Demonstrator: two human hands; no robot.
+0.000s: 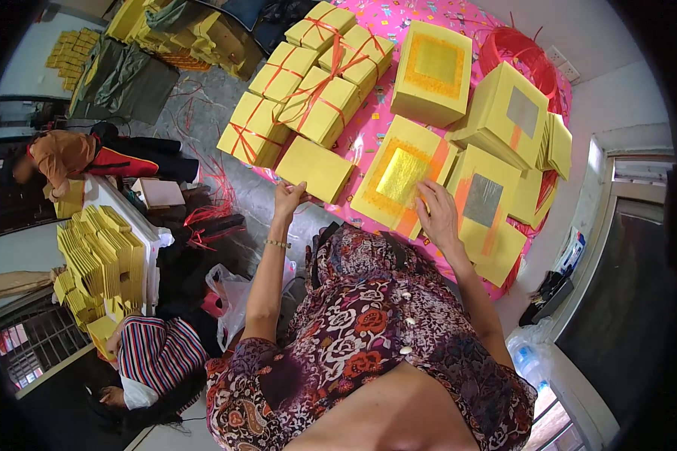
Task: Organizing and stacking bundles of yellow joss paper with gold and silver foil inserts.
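At the near edge of the table, my left hand (289, 200) pinches the near left corner of a plain yellow paper stack (317, 167). My right hand (438, 213), fingers bent and close together, presses at the right edge of a yellow paper sheet with gold foil (402, 174); the thumb is mostly hidden. This sheet tops a pile with orange borders. Right of it lies a yellow pile with silver foil (483, 201). Behind stands a taller gold-foil stack (436, 68).
Bundles tied with red ribbon (320, 105) fill the table's left part, on a pink cloth (376, 135). A red ribbon coil (515, 56) lies far right. Two people sit left beside a white table (149, 248) with yellow paper piles. Red ribbon scraps (217, 199) litter the floor.
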